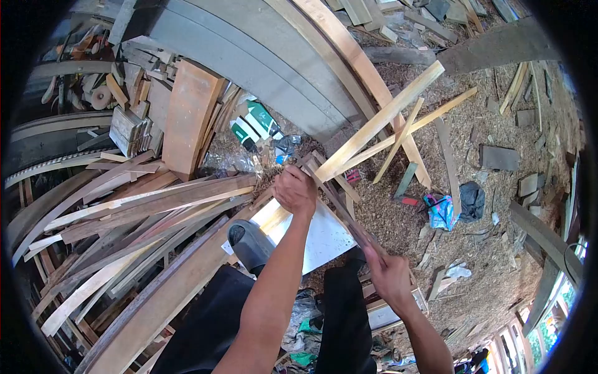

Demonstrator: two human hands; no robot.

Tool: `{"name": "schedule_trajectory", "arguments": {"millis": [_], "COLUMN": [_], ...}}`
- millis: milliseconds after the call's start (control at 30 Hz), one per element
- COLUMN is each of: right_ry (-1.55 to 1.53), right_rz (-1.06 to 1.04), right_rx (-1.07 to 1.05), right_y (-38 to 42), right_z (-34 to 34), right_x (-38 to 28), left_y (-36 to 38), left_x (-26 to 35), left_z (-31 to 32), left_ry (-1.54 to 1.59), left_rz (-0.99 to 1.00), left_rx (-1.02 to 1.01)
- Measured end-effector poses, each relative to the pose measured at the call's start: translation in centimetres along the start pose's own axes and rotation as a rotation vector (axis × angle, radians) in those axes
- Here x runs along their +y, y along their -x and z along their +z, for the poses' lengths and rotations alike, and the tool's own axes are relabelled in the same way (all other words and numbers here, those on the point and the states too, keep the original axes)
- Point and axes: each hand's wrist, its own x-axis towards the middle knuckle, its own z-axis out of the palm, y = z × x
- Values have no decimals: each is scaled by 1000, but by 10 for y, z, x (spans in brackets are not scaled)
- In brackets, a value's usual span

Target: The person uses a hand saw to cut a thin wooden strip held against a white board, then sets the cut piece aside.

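My left hand (296, 190) is closed in a fist at the upper end of a long, thin, dark strip (341, 209); what its fingers hold is hidden. My right hand (391, 280) is wrapped around the strip's lower end. The strip slants between both hands, above a white board (324, 240). A pale wood piece (272, 218) lies under my left wrist, beside a foot in a grey sandal (248, 244). Just beyond the strip, a pale squared timber (383, 121) rests across other wood pieces.
Long curved planks (156, 218) are piled at the left. A brown wood block (190, 118) stands behind them, near green and white boxes (261, 118). A blue and pink bag (440, 212) and a black bag (472, 201) lie on shavings at the right.
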Motion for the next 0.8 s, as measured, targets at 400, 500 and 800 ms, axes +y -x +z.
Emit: {"name": "schedule_trajectory", "arguments": {"millis": [400,500,800], "right_ry": [-110,-40,1], "right_rz": [22,18,-34], "right_rx": [-56,-79,-2], "right_y": [-12,30,-82], "right_z": [5,-12,61], "right_x": [-27,23,-39], "left_y": [-1,1,-5], "left_x": [-1,0,-5], "left_z": [5,4,3], "left_ry": [13,30,5], "left_rz": [-45,-14,-64], "left_rx": [6,76,-107]}}
